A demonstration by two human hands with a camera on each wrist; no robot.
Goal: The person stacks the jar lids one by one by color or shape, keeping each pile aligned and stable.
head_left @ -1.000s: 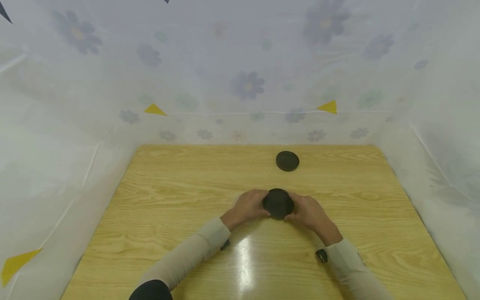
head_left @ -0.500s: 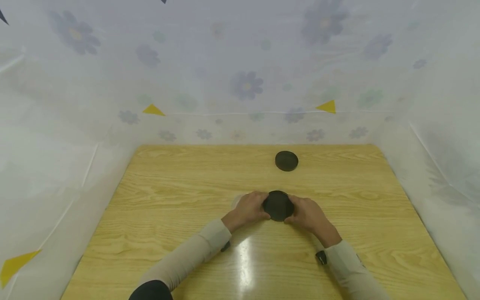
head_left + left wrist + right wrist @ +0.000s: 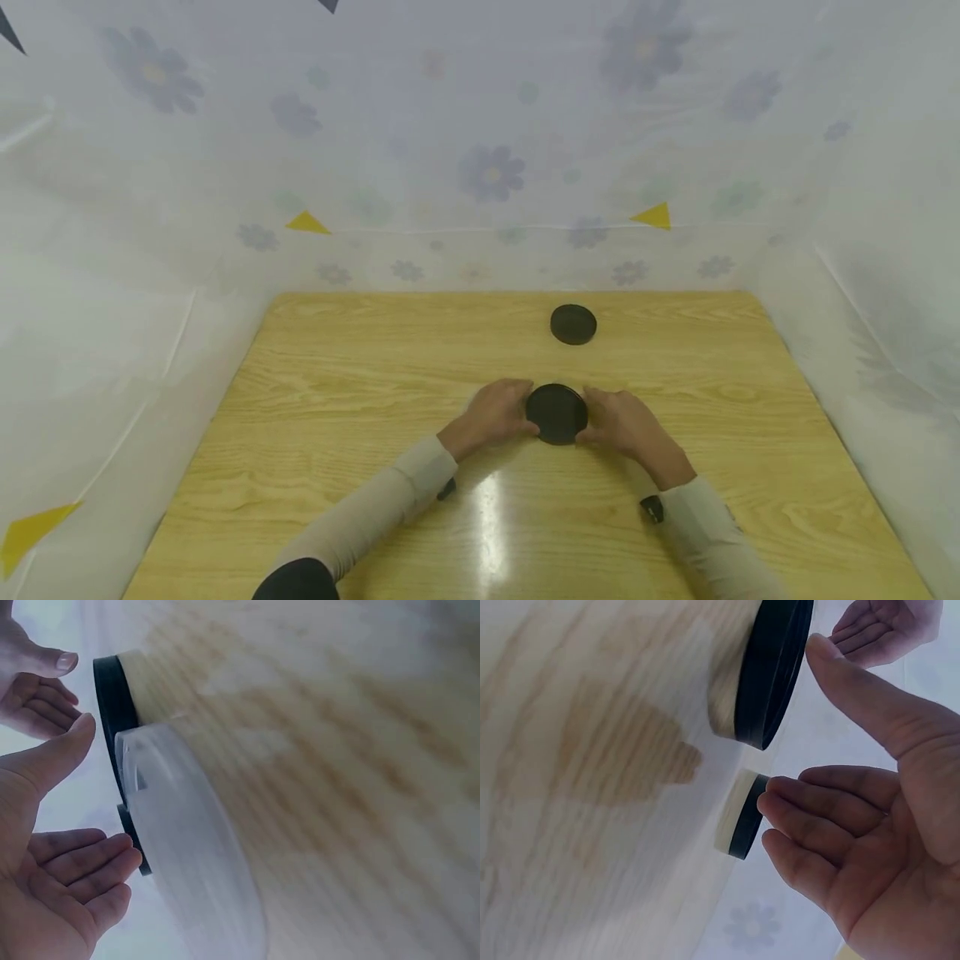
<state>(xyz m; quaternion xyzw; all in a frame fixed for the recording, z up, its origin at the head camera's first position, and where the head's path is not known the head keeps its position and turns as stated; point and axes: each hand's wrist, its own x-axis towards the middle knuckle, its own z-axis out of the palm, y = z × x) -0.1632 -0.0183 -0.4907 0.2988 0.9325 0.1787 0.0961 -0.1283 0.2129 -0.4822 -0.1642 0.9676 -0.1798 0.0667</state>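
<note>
A shallow round black dish (image 3: 557,415) with a raised rim rests on the wooden table between the two hands. The left hand (image 3: 495,415) curves around its left side, thumb and fingers spread and relaxed. On the opposite side is the right hand (image 3: 624,427), fingers parted from the rim in the head view and thumb tip close to the dish (image 3: 769,675) in the right wrist view. Beside the left hand, a clear round plastic piece (image 3: 191,840) lies on the table; the left hand mostly hides it from the head camera.
A second, similar black dish (image 3: 573,324) lies farther back on the wooden table (image 3: 360,358). White flower-printed sheeting (image 3: 420,167) encloses the back and both sides, with yellow triangles (image 3: 308,222) on it. Light glares off the tabletop near the front.
Earlier both hands held the black dish by its sides. It has shifted slightly toward the person, and the fingers have since loosened away from the rim. The farther dish stays put.
</note>
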